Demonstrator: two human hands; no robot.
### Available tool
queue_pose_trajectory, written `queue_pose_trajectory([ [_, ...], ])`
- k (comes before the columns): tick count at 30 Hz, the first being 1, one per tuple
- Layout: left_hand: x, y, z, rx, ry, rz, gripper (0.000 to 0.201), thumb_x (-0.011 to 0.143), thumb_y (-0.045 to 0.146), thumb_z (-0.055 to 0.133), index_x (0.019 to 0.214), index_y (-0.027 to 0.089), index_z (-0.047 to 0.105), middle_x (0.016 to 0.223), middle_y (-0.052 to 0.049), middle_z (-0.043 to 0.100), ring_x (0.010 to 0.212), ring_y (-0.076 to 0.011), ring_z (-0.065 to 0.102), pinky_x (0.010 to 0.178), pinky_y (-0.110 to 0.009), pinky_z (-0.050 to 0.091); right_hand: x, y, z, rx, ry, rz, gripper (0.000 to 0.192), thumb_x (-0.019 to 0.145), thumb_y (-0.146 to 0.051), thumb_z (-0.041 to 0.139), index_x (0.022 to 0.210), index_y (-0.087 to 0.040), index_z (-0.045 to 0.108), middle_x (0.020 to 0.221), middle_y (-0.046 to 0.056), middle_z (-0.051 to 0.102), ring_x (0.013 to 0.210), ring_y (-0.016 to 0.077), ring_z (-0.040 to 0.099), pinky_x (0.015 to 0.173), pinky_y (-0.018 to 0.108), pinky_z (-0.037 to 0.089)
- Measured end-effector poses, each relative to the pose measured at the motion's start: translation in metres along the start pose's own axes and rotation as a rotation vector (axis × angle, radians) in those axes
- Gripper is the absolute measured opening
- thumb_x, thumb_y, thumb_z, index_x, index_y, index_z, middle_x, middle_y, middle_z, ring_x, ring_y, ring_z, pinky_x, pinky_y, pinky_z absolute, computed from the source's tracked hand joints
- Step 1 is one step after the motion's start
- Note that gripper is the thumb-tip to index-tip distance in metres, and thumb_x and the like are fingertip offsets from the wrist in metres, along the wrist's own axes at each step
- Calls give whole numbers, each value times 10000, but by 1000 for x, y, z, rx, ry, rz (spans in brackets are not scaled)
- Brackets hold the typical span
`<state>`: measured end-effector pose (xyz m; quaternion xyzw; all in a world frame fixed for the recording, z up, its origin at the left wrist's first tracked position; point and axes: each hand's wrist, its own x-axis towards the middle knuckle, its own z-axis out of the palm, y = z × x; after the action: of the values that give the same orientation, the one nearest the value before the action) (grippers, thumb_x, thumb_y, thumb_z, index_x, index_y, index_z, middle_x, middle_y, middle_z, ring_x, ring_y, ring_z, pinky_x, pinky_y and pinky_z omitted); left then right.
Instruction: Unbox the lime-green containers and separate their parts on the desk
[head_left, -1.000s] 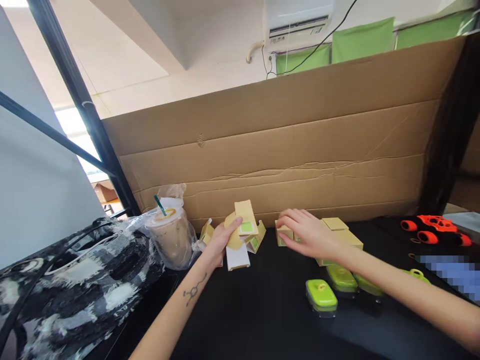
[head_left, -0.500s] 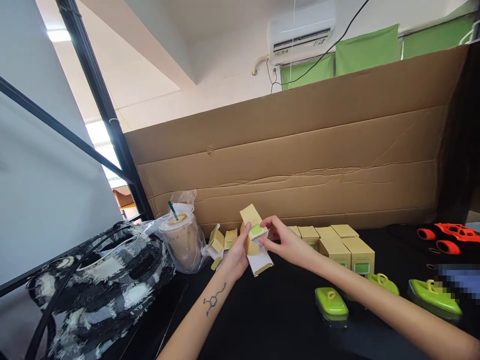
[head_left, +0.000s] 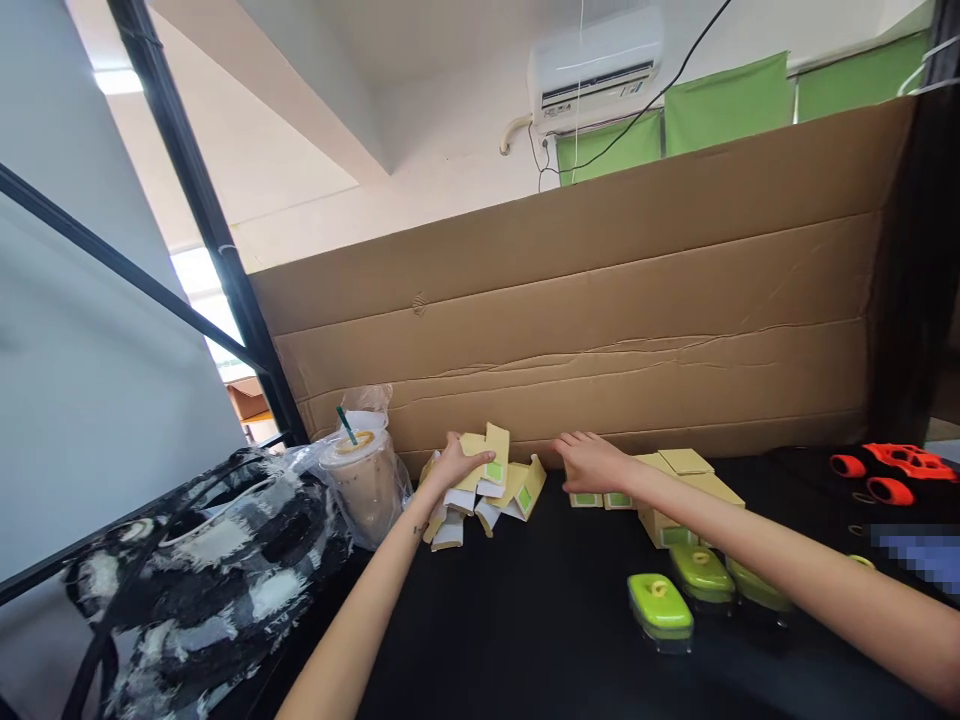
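Pointing flap (head_left: 498,440) up: topmost carton (head_left: 494,471), long axis near-vertical.

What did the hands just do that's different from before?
The right hand moved right, off the opened carton and over to the row of boxes. The left hand shifted left and back, toward the cardboard panel; its grip is hard to see. The drink cup, nearest green-lidded container and orange toy truck stayed put.

A black table (head_left: 517,630) carries opened cartons (head_left: 529,492) at far centre, with closed cartons (head_left: 687,461) to their right. Nearer on the right stand green-lidded containers (head_left: 661,606).
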<state>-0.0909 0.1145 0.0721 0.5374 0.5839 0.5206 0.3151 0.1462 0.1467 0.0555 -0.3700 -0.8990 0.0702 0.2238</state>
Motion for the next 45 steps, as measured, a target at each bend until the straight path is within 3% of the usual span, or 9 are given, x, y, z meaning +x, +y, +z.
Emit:
queue_pose_trajectory([
  [6, 10, -7, -7, 320, 116, 34, 337, 861, 331, 591, 1151, 164, 552, 1238, -97, 537, 1129, -263, 519, 943, -485, 431, 2, 25, 7, -254, -106, 66, 312, 906, -319, 561, 1179, -169, 551, 1189, 82, 582, 995, 213, 602, 828, 428, 515],
  [9, 11, 3, -8, 370, 148, 109, 668, 595, 286, 811, 1169, 116, 513, 1336, -194, 427, 1331, -419, 225, 1060, -560, 221, -8, 24, -1, -288, -91, 51, 310, 909, -321, 555, 1180, -171, 552, 1206, 82, 573, 1016, 219, 594, 845, 441, 505],
  [12, 6, 20, -4, 343, 100, 216, 812, 534, 253, 818, 1245, 134, 446, 1428, -201, 312, 1383, -415, 53, 1110, -523, 95, -22, 12, -14, -264, -28, 12, 352, 871, -322, 606, 1185, -173, 548, 1212, 90, 573, 1080, 244, 558, 907, 463, 460],
  [17, -59, 41, 22, 273, -173, 351, 631, 688, 413, 714, 1237, 198, 489, 1313, -100, 516, 1244, -272, 451, 1052, -396, 342, -69, -27, -28, -113, 153, -78, 555, 756, -301, 720, 1245, -236, 466, 1232, 87, 571, 1147, 263, 506, 935, 424, 438],
  [19, -96, 39, 38, 304, -452, 459, 896, 554, 399, 830, 1331, 242, 412, 1383, -82, 468, 1271, -274, 435, 1072, -400, 341, -96, -40, -24, 35, 217, -136, 596, 724, -293, 740, 1241, -259, 444, 1225, 78, 572, 1141, 264, 519, 938, 428, 444],
  [21, -127, 33, 51, 308, -560, 566, 968, 556, 373, 845, 1372, 226, 345, 1404, -113, 435, 1284, -275, 420, 1087, -421, 333, -122, -47, -18, 141, 239, -163, 609, 728, -232, 717, 1247, -288, 402, 1230, 65, 562, 1144, 250, 527, 945, 412, 454],
  [27, -153, 18, 66, 475, -577, 788, 835, 737, 206, 707, 1415, 221, 219, 1333, -113, 515, 1176, -254, 512, 972, -398, 460, -161, -43, -3, 55, 206, -167, 668, 721, -101, 594, 1305, -288, 328, 1295, 88, 498, 1193, 241, 512, 949, 384, 483],
  [33, -157, 4, 69, 712, -472, 968, 672, 729, 95, 582, 1321, 148, 267, 1215, -139, 596, 959, -267, 587, 821, -423, 532, -167, -35, 7, -43, 184, -249, 518, 841, -174, 573, 1307, -214, 349, 1218, 120, 585, 1126, 236, 569, 925, 389, 509],
  [45, -161, -9, 68, 683, -376, 874, 661, 684, 95, 613, 1255, 203, 298, 1138, -101, 611, 972, -237, 610, 781, -363, 569, -167, -40, 9, -187, 436, -272, 195, 924, -276, 492, 1087, -175, 459, 1005, 140, 633, 921, 248, 631, 752, 400, 551],
])
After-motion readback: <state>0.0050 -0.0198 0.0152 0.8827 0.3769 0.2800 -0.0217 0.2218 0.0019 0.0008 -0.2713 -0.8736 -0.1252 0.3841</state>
